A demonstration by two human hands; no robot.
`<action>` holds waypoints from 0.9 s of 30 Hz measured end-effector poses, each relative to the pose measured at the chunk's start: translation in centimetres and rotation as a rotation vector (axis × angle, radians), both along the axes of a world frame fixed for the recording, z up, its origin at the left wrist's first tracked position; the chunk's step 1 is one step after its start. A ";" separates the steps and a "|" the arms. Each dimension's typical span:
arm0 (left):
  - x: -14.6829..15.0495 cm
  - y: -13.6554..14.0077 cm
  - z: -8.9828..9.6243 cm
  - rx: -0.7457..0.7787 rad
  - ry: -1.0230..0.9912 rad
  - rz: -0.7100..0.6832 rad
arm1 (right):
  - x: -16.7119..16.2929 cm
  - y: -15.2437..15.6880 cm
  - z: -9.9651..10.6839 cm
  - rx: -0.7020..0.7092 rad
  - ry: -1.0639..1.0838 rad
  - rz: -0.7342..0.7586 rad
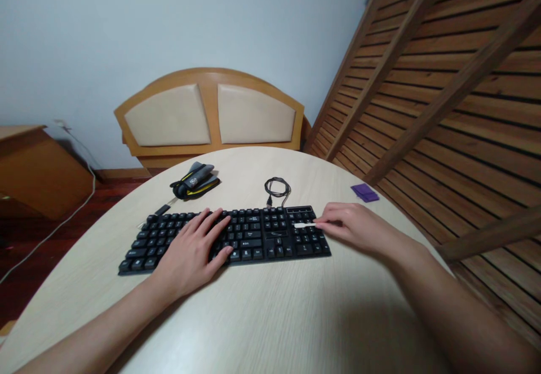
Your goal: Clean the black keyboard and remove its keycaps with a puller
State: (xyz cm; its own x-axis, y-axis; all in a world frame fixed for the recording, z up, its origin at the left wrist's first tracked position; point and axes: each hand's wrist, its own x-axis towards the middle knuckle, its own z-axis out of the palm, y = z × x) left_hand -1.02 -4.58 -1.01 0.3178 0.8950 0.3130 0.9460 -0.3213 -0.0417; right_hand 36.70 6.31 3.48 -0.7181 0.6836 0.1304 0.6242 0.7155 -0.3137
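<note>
Nearest you, the counter (pixel 270 312) is pale, faintly grained and rounded at its far edge, with a soft shadow under your right forearm. Your left hand (pixel 190 253) lies palm down over the left-centre of the black keyboard (pixel 252 243), fingers spread apart, its grip closed on nothing; it hides a good part of the letter keys from your view. The keyboard lies across the counter in front of you, a long slab with raised, squarish keycaps. At its right end, your right hand (pixel 346 225) has its grip pinched together on a slim white tool (pixel 303 225), whose flat, wider end points left over the number keys; you cannot tell whether it touches them. Just behind the keyboard: a dark stick-like piece (pixel 162 209) by the left corner; a black cable (pixel 276 179), thin and coiled into a loop, near the right half. Farther back, left, a grey bundle (pixel 195 179) with yellow edging and black straps; right, a folded purple cloth (pixel 364 192). Beyond the counter: dark reddish floor (pixel 122 191), a brown cabinet (pixel 38 177) with a pale cord (pixel 93 181), brown wooden slats (pixel 439 103) leaning at right, an arched headboard (pixel 214 115) with two cream panels, and a plain pale wall (pixel 236 19).
</note>
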 end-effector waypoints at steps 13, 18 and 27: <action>-0.1 0.1 0.0 -0.008 -0.006 0.001 | 0.1 -0.5 0.6 -0.006 0.050 0.026; 0.0 0.0 0.0 0.003 -0.012 0.002 | -1.0 -1.0 0.1 -0.027 0.032 0.095; -0.1 0.0 -0.1 0.003 -0.014 -0.003 | 1.2 0.0 1.0 -0.034 -0.011 -0.006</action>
